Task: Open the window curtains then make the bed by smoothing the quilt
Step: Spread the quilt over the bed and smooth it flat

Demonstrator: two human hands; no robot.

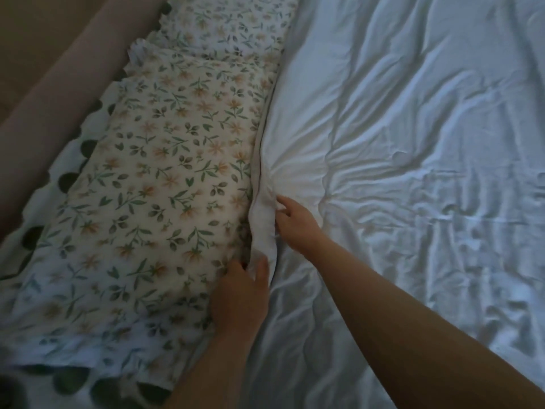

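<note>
A white, wrinkled quilt (413, 143) covers the right side of the bed, and its top edge runs along the floral pillows (165, 172). My left hand (240, 296) grips that quilt edge low down, thumb on one side and fingers on the other. A little higher up, my right hand (292, 219) pinches the same edge, where the fabric bunches into a raised fold between my two hands. Creases fan out from the right hand across the quilt.
Two floral pillows with scalloped frills lie end to end along the left; the farther pillow (233, 28) sits at the top. A padded beige headboard (59, 72) runs beside them. The room is dim.
</note>
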